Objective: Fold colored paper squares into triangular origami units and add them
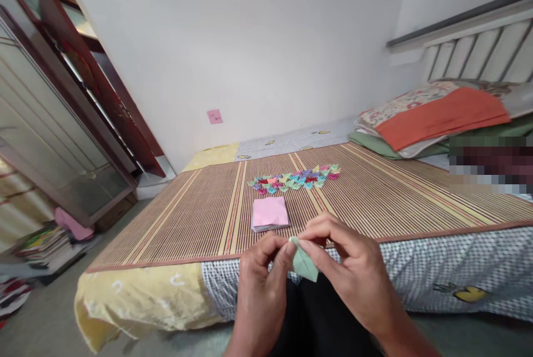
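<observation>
Together, left hand (263,272) and right hand (357,260), fingers (330,228) closed, pinch one green paper (305,266) near one pink-topped stack (270,212).

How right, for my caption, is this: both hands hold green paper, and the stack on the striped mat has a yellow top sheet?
The top sheet is pink, not yellow, as the head view shows; the left hand and right hand do hold green paper.
</observation>
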{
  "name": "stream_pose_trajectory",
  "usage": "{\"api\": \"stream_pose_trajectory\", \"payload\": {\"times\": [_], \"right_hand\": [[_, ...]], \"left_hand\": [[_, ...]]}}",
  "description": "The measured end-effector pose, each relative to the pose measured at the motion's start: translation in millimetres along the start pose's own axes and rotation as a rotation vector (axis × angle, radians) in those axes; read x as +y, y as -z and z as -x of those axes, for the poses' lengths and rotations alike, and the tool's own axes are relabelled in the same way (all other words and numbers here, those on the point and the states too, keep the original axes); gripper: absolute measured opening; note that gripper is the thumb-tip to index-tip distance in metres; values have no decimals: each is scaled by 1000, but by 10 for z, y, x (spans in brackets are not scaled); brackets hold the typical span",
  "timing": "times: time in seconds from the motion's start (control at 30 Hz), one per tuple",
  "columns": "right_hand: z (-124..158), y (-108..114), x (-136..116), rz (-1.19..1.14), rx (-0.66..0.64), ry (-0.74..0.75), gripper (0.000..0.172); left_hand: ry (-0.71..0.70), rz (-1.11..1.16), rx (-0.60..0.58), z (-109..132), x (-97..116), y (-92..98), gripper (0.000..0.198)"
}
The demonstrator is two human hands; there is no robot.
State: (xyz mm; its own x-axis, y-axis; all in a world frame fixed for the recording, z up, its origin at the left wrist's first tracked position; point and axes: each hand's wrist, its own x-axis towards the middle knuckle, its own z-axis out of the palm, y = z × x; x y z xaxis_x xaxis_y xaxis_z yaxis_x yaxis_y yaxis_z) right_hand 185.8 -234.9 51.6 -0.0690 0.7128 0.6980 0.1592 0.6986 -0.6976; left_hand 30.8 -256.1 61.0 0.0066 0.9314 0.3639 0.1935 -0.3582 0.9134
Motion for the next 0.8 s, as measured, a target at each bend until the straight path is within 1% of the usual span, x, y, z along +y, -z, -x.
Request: {"api": "stream_pose_trajectory", "payload": {"times": [0.1, 0.2, 0.33, 0.47, 0.53, 0.6, 0.7, 0.73, 0.8], "right_hand": [[3, -30, 16, 134, 62, 213, 14], [6, -42, 68, 211, 69, 346, 20], [6, -50, 148, 303, 56, 413, 22], [1, -55, 193, 331, 60, 439, 22], [-1, -54, 188, 303, 51, 415, 23], [-6, -51, 164, 229, 38, 312, 20], [-20, -50, 116, 98, 17, 77, 11], [-27, -49, 102, 70, 3, 21, 11], [-40, -46, 84, 45, -50, -41, 14]], "left_hand": [[59, 117, -6, -12, -13, -16, 34], [80, 178, 6, -37, -33, -29, 36], [111, 193, 14, -78, -50, -40, 38], [134, 200, 2, -117, -62, -47, 38], [131, 193, -4, -134, -78, -44, 35], [95, 144, -1, -144, -96, -34, 31], [-27, -57, 25, -145, -113, -16, 27], [-76, -137, 28, -142, -114, -12, 27], [-163, -268, 8, -134, -112, -8, 27]]}}
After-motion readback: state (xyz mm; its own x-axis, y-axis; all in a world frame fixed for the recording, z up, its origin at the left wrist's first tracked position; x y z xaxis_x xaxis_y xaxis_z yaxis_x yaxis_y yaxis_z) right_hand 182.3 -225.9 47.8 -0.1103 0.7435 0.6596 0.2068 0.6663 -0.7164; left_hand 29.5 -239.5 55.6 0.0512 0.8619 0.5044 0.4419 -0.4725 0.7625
